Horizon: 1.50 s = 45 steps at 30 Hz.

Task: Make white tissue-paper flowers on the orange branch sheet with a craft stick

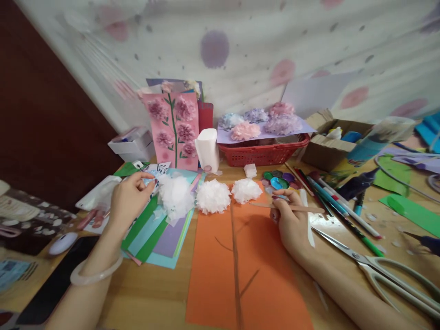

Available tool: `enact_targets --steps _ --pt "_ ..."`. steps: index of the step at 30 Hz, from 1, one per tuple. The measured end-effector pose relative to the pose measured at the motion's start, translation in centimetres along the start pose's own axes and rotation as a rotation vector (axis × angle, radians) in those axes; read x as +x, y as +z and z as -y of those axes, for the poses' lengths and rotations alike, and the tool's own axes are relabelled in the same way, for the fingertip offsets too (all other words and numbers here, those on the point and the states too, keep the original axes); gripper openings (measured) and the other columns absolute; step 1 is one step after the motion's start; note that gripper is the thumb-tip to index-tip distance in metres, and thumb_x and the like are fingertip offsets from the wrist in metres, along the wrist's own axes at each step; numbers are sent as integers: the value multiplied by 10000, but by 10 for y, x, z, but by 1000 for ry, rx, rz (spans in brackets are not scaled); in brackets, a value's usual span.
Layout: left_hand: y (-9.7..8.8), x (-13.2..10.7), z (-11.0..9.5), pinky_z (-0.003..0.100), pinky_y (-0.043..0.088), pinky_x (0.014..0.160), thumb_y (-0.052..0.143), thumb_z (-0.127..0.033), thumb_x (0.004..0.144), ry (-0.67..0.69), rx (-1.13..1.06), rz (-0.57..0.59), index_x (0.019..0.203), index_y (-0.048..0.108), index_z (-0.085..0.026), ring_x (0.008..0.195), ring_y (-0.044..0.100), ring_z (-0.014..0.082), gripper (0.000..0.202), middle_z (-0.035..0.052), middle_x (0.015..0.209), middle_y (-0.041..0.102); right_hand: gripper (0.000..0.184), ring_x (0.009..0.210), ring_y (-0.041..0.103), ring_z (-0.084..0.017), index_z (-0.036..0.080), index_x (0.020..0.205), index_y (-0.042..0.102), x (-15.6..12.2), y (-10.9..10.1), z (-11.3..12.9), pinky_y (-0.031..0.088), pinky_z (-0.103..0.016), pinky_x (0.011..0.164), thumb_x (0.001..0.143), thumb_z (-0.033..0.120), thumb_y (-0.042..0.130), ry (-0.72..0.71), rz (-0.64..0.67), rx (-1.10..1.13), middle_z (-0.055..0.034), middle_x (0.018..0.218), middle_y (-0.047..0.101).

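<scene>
My right hand (pixel 290 220) is closed around a flat wooden stick (pixel 305 209), over the upper right of an orange sheet of paper (pixel 213 266). Brown stem and branch lines run along that sheet. Two white tissue-paper puffs, a middle puff (pixel 213 196) and a right puff (pixel 246 190), lie at its top edge. My left hand (pixel 129 197) is raised beside a larger pile of white tissue paper (pixel 176 197), its thumb and fingertips pinched together. Whatever may be between those fingertips is too small to make out. Under the pile lie coloured paper sheets (pixel 170 243).
Scissors (pixel 359 256) lie at the right, near pens (pixel 340 206) and a glue bottle (pixel 359 183). Paint pots (pixel 279 183) stand behind the orange sheet. Further back are a red basket (pixel 261 156), a white container (pixel 208 151), a pink flower picture (pixel 175 133) and a cardboard box (pixel 319 153).
</scene>
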State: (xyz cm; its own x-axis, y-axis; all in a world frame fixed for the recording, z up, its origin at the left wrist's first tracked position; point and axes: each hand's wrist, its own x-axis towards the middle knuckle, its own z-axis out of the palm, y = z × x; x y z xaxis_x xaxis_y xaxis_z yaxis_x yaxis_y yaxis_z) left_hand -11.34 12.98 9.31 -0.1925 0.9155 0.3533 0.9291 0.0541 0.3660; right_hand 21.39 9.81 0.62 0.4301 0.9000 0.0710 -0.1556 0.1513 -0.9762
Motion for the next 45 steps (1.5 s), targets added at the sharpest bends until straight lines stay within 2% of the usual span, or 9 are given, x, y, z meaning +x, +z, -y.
enact_targets --steps 5,8,18,22,26,29,32,41,45 --pt "30 3 28 289 404 648 590 -420 766 -111 -26 161 762 679 -193 745 641 246 245 49 771 717 136 416 364 -99 244 874 541 -1 -2 -3 268 -198 399 742 234 572 4 12 -37 104 432 433" --pt "43 2 33 292 432 653 617 -430 711 -111 -81 192 706 668 -212 719 640 235 223 50 789 734 124 416 367 -100 242 864 535 -1 -1 -3 269 -199 398 745 239 573 6 20 -45 103 432 431" --pt "45 1 35 311 495 742 576 -431 726 -113 -300 73 800 586 -220 804 654 226 224 49 822 705 134 409 357 -106 242 873 533 1 -2 -5 258 -199 393 750 254 584 29 9 -49 104 441 426" --pt "38 -13 10 297 518 707 632 -464 732 -105 -571 133 870 570 -208 781 682 210 297 40 817 719 128 427 372 -111 244 886 530 -3 -3 -7 275 -203 412 764 232 567 7 37 -51 103 450 422" --pt "33 -37 -43 291 536 736 682 -368 736 -31 -832 453 1007 645 -194 815 702 191 325 32 867 751 122 415 376 -108 235 896 535 -8 -2 -7 279 -206 419 776 232 550 1 118 -46 103 444 419" --pt "45 -51 -79 307 552 816 657 -293 761 74 -940 692 989 679 -177 880 715 188 257 51 936 763 122 386 350 -96 229 877 531 -11 -1 -5 255 -197 400 762 259 557 18 166 -25 110 430 408" --pt "66 -59 -100 315 549 878 620 -219 767 152 -984 768 1007 683 -164 956 708 184 254 70 1036 755 117 366 313 -84 229 850 528 -13 0 -2 219 -188 386 747 276 557 47 201 -3 120 419 375" --pt "91 -66 -95 324 558 880 590 -200 787 99 -951 818 1043 681 -173 979 704 185 272 75 1043 749 100 348 293 -68 226 817 538 -15 -1 -1 179 -187 368 734 269 573 120 265 -1 116 453 379" --pt "96 -70 -93 306 577 772 629 -244 789 31 -979 893 991 685 -174 824 714 171 221 56 949 753 91 339 281 -63 229 811 536 -17 -1 0 181 -186 359 755 285 581 147 316 5 117 458 370"
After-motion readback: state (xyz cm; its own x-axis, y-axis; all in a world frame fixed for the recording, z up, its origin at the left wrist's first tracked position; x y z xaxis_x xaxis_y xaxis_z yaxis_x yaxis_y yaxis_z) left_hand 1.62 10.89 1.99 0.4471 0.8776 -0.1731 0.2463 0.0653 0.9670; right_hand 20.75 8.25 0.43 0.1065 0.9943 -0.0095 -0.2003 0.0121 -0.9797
